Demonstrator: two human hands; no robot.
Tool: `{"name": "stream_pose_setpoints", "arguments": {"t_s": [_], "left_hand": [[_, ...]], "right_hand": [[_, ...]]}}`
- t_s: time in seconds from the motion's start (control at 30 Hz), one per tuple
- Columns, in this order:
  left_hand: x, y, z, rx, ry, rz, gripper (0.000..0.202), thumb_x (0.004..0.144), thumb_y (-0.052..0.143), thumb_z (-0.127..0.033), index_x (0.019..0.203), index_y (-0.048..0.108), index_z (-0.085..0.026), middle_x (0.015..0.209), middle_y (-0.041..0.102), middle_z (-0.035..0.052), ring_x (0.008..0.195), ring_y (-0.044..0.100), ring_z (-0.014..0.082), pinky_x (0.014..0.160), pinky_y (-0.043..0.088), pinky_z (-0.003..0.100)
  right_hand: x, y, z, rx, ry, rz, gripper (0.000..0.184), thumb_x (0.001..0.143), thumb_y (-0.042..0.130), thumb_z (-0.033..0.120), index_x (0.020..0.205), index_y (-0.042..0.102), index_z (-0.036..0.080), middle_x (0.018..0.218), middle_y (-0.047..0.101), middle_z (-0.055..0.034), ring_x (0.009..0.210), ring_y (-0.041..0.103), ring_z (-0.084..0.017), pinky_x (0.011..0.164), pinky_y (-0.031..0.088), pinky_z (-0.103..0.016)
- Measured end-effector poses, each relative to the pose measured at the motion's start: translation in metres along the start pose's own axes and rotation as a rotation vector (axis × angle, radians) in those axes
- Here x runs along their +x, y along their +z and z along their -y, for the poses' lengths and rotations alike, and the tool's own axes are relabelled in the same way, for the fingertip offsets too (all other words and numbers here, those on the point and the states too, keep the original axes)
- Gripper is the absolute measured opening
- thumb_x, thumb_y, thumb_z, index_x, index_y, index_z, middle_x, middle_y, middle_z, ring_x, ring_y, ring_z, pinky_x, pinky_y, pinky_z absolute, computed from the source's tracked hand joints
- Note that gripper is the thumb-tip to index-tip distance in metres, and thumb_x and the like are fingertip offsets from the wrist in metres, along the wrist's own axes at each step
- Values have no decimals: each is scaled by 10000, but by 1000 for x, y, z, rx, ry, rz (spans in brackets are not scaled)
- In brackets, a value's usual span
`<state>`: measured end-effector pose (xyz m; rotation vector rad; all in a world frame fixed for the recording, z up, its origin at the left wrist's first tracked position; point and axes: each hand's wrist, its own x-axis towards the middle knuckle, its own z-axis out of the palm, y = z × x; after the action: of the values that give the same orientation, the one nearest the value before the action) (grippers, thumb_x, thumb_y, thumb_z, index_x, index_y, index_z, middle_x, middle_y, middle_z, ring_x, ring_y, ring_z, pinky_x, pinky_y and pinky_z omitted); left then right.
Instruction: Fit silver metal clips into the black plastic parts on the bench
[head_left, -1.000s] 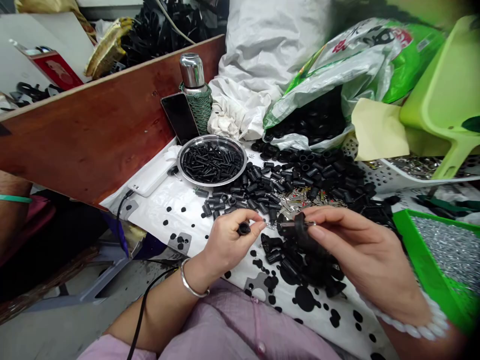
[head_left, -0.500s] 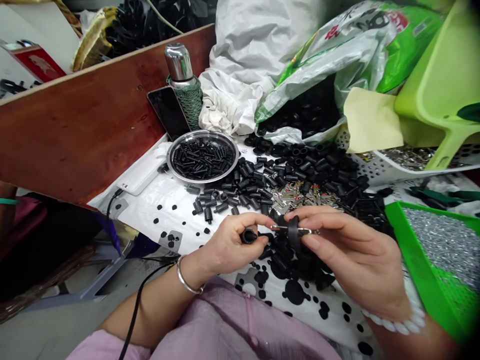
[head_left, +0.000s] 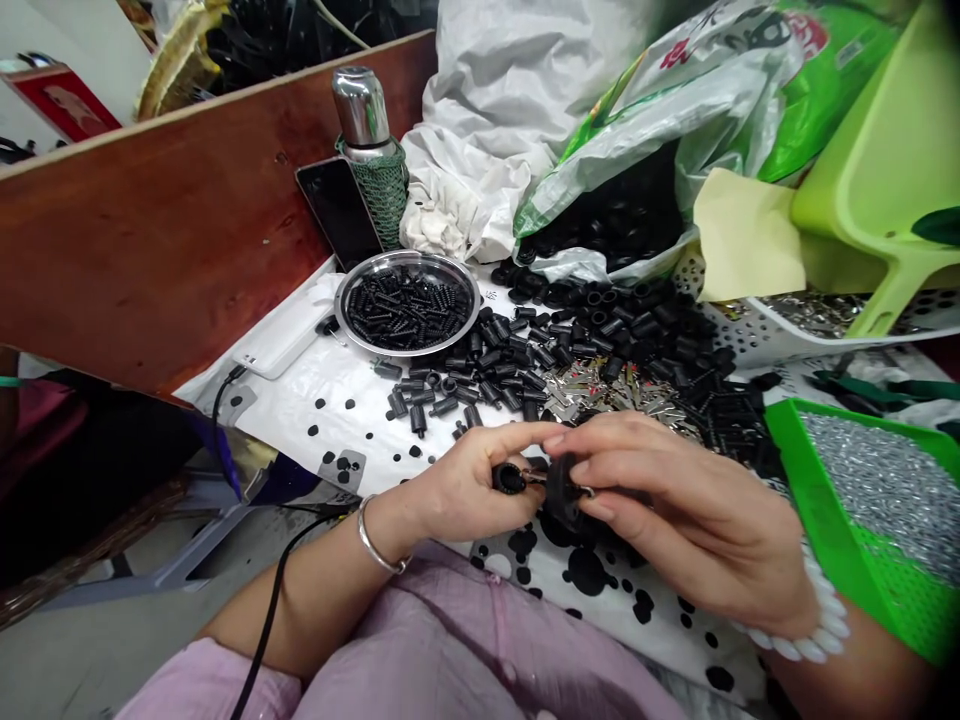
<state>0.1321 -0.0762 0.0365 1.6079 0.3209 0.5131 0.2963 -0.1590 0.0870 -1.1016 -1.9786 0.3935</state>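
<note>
My left hand point(head_left: 474, 484) is closed around a black hollow plastic sleeve point(head_left: 508, 479), its open end facing the right. Between the fingers of my right hand point(head_left: 694, 515) is a black round cap point(head_left: 562, 490) with a thin metal strip point(head_left: 534, 477) passing through it. One end of the strip lies close to the sleeve's mouth; whether it has entered cannot be made out. Both hands meet just in front of a heap of black sleeves point(head_left: 491, 365) and a pile of small metal strips point(head_left: 581, 390), some with red spots.
A steel bowl point(head_left: 341, 325) holds black ribbed pieces. Behind it stand a phone point(head_left: 340, 212) and a thermos point(head_left: 362, 105). At right are a green tray point(head_left: 814, 525) of small silvery pieces and a light-green scoop point(head_left: 862, 150). A black cable point(head_left: 274, 600) runs beside my left arm.
My right hand has moved left, bringing the cap and metal strip up to the sleeve in my left hand. The fingers of both hands are now closer together.
</note>
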Motion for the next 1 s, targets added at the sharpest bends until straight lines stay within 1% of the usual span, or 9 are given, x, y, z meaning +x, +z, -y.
{"name": "stream_pose_setpoints", "arguments": {"t_s": [0.17, 0.4, 0.5, 0.6, 0.63, 0.7, 0.83, 0.93, 1.0], "left_hand": [[-2, -2, -4, -43, 2, 103, 392, 658, 559, -54, 1042, 557, -132, 812, 527, 6, 692, 471, 108, 613, 413, 196], [-5, -7, -5, -47, 0, 186, 484, 603, 546, -29, 1070, 532, -156, 944, 524, 29, 867, 493, 166, 780, 441, 267], [-7, -14, -8, -281, -56, 257, 646, 594, 534, -40, 1218, 452, -187, 884, 516, 16, 723, 491, 122, 676, 449, 242], [-9, -20, -11, -665, -259, 343, 663, 721, 519, -212, 1343, 291, -224, 642, 429, -46, 457, 336, 62, 443, 363, 180], [-9, -20, -11, -751, -321, 322, 626, 775, 479, -275, 1359, 257, -232, 570, 379, -69, 412, 283, 55, 404, 330, 165], [-9, -17, -11, -801, -396, 186, 531, 857, 386, -334, 1361, 252, -235, 474, 302, -97, 362, 244, 54, 372, 307, 151], [-7, -2, -6, -629, -435, -133, 409, 904, 327, -279, 1309, 363, -234, 423, 317, -92, 320, 283, 56, 336, 297, 141], [-5, 5, -3, -512, -483, -218, 377, 888, 335, -234, 1248, 447, -231, 467, 387, -68, 320, 326, 52, 311, 280, 139], [-3, 7, -1, -519, -536, -233, 372, 878, 334, -218, 1226, 464, -227, 494, 411, -62, 317, 331, 47, 306, 278, 140]], "right_hand": [[7, 3, 0, -15, -86, 94, 240, 779, 534, 31, 976, 579, 160, 999, 653, -96, 940, 589, -186, 800, 493, -343], [13, 10, -4, -21, -140, 222, 210, 786, 542, 44, 974, 574, 132, 1035, 644, -100, 986, 570, -182, 874, 446, -363], [18, 8, -6, 30, -100, 244, 193, 799, 528, 49, 961, 568, 146, 1016, 648, -94, 976, 579, -178, 873, 451, -364], [21, 6, -9, 85, -64, 195, 174, 816, 516, 65, 946, 563, 171, 982, 657, -82, 947, 598, -174, 875, 459, -376], [22, 6, -10, 89, -60, 174, 173, 816, 515, 66, 942, 562, 176, 974, 659, -80, 939, 603, -174, 875, 462, -381], [21, 7, -11, 54, -69, 147, 187, 805, 513, 53, 938, 562, 175, 979, 661, -85, 935, 606, -177, 876, 466, -390], [13, 15, -13, -91, -128, 144, 205, 784, 495, 31, 938, 569, 145, 1027, 651, -134, 973, 591, -199, 874, 474, -404], [7, 22, -16, -103, -116, 135, 216, 800, 469, 38, 963, 559, 146, 1037, 646, -141, 989, 589, -194, 830, 505, -370], [4, 25, -18, -90, -87, 117, 223, 812, 466, 46, 986, 547, 159, 1023, 648, -123, 979, 597, -178, 814, 515, -340]]}}
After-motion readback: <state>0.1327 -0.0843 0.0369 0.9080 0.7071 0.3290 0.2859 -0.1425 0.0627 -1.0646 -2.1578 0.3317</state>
